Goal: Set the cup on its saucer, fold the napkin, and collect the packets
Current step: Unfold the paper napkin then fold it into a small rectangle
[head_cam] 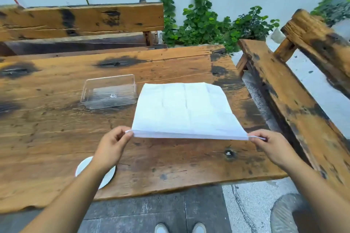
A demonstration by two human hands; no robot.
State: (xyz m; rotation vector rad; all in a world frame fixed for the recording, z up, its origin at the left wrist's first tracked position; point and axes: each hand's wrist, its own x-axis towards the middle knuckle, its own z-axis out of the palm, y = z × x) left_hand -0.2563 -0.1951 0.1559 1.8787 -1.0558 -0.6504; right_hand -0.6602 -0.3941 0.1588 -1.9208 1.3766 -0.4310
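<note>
A white paper napkin (pixel 186 108) lies spread on the wooden table (pixel 47 138), its near edge lifted off the wood. My left hand (pixel 111 147) pinches the near left corner and my right hand (pixel 272 147) pinches the near right corner. The far edge rests on the table. A white saucer (pixel 84 165) sits near the front edge, partly hidden under my left forearm. No cup and no packets are in view.
A clear plastic holder (pixel 109 91) with nothing in it stands left of the napkin. Wooden benches stand behind the table (pixel 81 19) and to the right (pixel 295 104). Green plants (pixel 204 22) grow by the wall. My shoes (pixel 180 228) show below.
</note>
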